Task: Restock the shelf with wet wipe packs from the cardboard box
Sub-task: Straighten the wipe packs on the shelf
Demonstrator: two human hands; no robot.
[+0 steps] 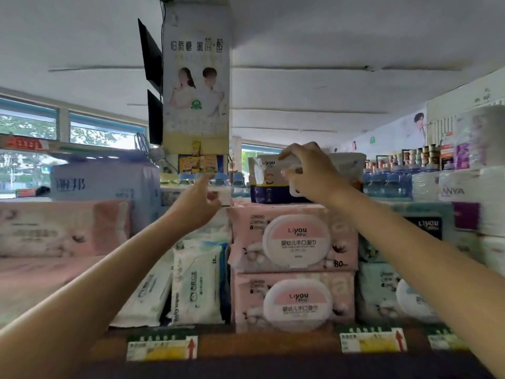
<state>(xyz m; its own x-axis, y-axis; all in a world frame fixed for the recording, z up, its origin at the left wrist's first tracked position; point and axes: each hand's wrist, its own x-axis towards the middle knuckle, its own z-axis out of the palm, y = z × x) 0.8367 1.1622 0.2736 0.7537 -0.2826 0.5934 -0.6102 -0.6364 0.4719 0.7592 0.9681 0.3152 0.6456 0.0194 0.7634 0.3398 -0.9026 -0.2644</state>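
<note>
A poster-wrapped pillar (195,77) rises behind the shelf, water bottles (388,181) right, windows (27,124) left.

Two stacked pink wet wipe packs (293,266) are wrapped in soft, slightly shiny plastic film, each with a smooth, hard-looking white and pink plastic lid (296,240). The white packs (195,283) beside them wear a crinkled, faintly glossy film. The pack on top (269,173) looks like creased white and dark blue film. The shelf (246,343) edge looks like brown wood with a dull finish, carrying paper price tags (373,341). Water bottles (388,181) behind are clear blue-tinted plastic. A matt printed poster (195,77) covers the pillar.
</note>
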